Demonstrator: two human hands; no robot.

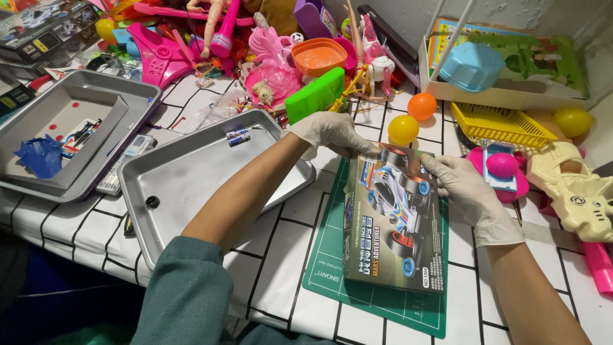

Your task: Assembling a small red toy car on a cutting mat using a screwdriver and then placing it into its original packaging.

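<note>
We see a flat toy-car box [394,220] lying on the green cutting mat [332,268], its long axis running from the mat's near edge away towards the toy pile, tilted slightly leftward at the far end, printed face up. Our gloved left hand [329,133] grips the box's far left corner and our gloved right hand [465,186] clamps its far right edge, the two hands apart. Just left of the mat lies a metal tray [191,185] with two small batteries [237,136].
</note>
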